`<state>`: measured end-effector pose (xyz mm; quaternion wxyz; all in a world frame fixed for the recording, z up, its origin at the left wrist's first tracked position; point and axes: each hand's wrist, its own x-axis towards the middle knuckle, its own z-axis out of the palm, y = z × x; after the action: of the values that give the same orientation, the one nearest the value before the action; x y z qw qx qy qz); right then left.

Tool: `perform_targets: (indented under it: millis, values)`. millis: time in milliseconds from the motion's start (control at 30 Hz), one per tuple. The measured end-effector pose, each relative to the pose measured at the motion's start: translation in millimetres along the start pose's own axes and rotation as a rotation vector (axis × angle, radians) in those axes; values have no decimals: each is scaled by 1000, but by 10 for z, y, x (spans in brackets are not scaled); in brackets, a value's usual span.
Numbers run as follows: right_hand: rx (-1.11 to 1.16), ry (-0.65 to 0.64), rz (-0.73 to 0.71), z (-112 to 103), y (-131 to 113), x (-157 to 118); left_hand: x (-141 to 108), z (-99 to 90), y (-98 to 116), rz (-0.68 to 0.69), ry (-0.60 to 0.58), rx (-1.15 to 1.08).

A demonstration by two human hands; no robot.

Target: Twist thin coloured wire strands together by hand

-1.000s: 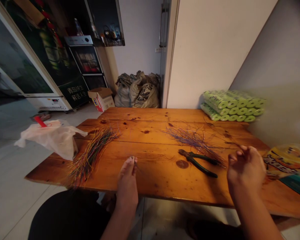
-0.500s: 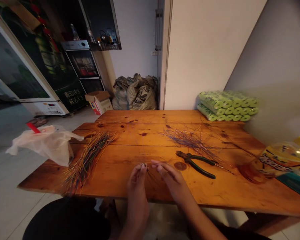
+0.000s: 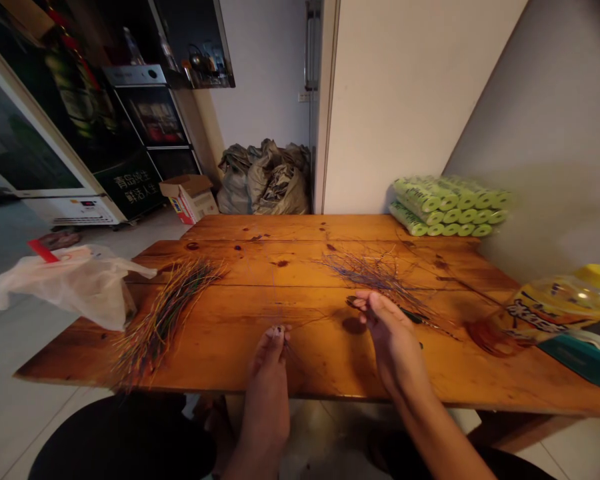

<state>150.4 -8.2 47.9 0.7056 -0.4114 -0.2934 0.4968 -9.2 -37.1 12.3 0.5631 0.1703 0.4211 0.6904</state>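
Head view shows the left hand [image 3: 269,363] with its grip pinched on thin strands [image 3: 291,352] above the counter's [image 3: 220,347] near middle, the right hand [image 3: 389,328] over pliers [image 3: 352,302], its hold unclear; strand-handling seems underway, calling for a steady left pinch.

Green rolls [image 3: 450,208], yellow-capped bottle [image 3: 540,312], cardboard box [image 3: 195,200]

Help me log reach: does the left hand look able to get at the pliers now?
Probably not easily: the right hand covers most of the pliers, and the left hand seems to pinch strands.
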Motion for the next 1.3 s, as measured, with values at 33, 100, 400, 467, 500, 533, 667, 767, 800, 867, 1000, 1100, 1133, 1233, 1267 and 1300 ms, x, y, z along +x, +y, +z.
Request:
perform_targets:
  millis: [33, 100, 400, 467, 500, 533, 667, 767, 800, 867, 1000, 1100, 1133, 1233, 1267, 1300]
  values:
    - [15, 14, -24, -30, -41, 31, 11, -12, 12, -4, 38, -19]
    - [30, 46, -77, -92, -115, 92, 25, 4, 57, -34, 122, -51]
    - [81, 154, -139, -312, -326, 247, -6, 114, 130, -76, 129, -38]
    - [96, 163, -138, -352, -383, 264, -12, 89, 85, -69, 87, 10]
    - [99, 172, -137, -373, -412, 272, -14, 81, 66, -74, 67, 30]
    - [101, 181, -138, -392, -440, 279, -15, 78, 53, -81, 46, 46]
    - [125, 192, -175, -447, -529, 297, -13, 97, 39, -83, -18, 91]
    - [142, 204, -210, -467, -600, 293, 1, 96, 37, -74, -38, 131]
    - [148, 219, -221, -478, -633, 290, 9, 88, 34, -76, -41, 140]
    - [168, 270, -246, -517, -718, 285, 29, 65, 30, -75, -39, 136]
    - [164, 301, -268, -655, -910, 281, 68, 29, 29, -41, -25, 127]
    - [117, 239, -254, -701, -995, 260, 77, 33, 18, -12, -43, 139]
    - [111, 220, -225, -682, -998, 242, 76, 39, 10, -9, -55, 143]
    - [76, 143, -116, -509, -921, 149, 54, 62, -24, 9, -80, 177]
    - [51, 96, -95, -422, -868, 108, 40, 70, -38, 16, -81, 197]
    - [38, 28, -76, -328, -804, 65, 23, 78, -53, 21, -80, 221]
